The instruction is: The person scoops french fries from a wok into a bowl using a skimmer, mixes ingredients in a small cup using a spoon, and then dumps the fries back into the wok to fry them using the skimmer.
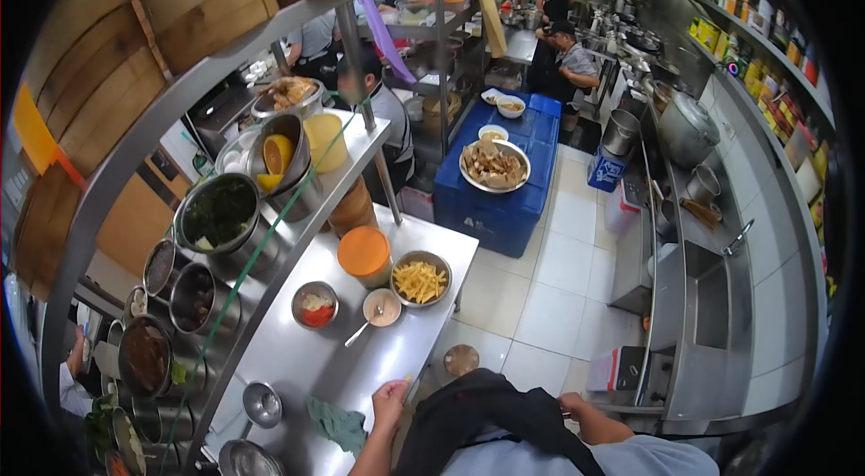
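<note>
Dark apron (487,413) nearest, left hand (388,404) pinching at the tabletop's edge

Beyond the apron, the tabletop (302,354) is carrying an orange-lidded container (363,251), the landmark here. Nearer the wearer than that container, the left hand's grip is closing thumb and fingertips together on a small yellow piece (408,378), seemingly pinching lightly because it is so slight. The right hand (571,403) is showing only partly beside the apron, well apart from the container; whether its grip is holding anything, I cannot tell.

Just right of the container, a steel bowl (422,306) is holding yellow strips (420,280), its sides probably keeping them heaped. On the container's near side, a sauce bowl (385,324) is propping up a spoon (357,335), whose handle is sticking out, presumably for easy picking up. Farther toward the wearer, a green cloth (336,423) is lying crumpled near the left hand, perhaps for wiping.
</note>
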Demonstrator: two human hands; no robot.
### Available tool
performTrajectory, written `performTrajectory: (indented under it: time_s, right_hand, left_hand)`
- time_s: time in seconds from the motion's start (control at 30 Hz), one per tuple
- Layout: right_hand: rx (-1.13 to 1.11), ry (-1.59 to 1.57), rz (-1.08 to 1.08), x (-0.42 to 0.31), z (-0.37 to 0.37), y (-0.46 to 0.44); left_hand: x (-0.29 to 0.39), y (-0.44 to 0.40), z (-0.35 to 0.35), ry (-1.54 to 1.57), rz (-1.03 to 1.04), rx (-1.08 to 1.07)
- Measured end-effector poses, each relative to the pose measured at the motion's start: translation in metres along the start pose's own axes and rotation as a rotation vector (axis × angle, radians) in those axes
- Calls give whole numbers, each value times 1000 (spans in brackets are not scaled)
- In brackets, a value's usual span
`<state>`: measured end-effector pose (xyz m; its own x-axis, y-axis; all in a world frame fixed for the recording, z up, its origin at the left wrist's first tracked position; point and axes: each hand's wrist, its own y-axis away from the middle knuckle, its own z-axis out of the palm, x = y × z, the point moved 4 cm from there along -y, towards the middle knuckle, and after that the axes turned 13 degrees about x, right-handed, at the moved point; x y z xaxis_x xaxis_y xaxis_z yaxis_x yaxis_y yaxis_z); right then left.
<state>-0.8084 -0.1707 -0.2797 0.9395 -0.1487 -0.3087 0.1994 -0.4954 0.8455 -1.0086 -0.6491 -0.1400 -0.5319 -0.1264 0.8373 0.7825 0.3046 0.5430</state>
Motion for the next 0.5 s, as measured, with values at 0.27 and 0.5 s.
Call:
performTrajectory:
  time_s: [0.27,0.5]
  right_hand:
    - [25,69,-7,11,-13,-3]
    - [40,101,-151,-15,-13,9]
  left_hand:
    - [100,-45,-6,-509,770,355]
    - [105,-67,35,-1172,963,277]
